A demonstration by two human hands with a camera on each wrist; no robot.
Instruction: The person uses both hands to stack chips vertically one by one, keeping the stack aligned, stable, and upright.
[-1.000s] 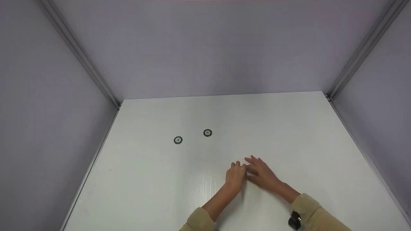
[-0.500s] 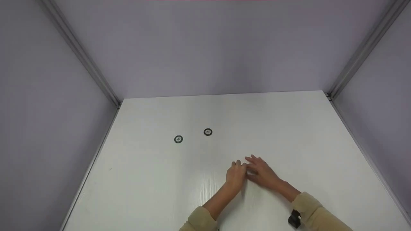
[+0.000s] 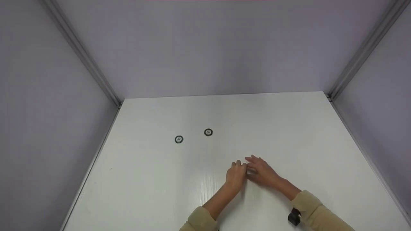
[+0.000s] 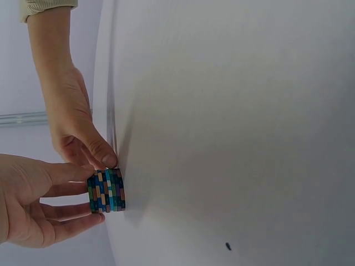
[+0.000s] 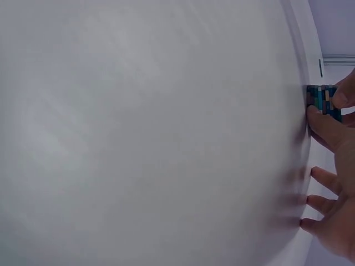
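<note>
Fingers of the left hand and right hand are curled round a short stack of blue, teal and tan striped round chips, squared up on the white worktop, seemingly to keep it aligned. Two dark round chips are left well apart; no lettering can be read.

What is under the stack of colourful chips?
The stack of chips stands on the white table. Both the left hand and the right hand pinch it, hiding it from above.
</note>
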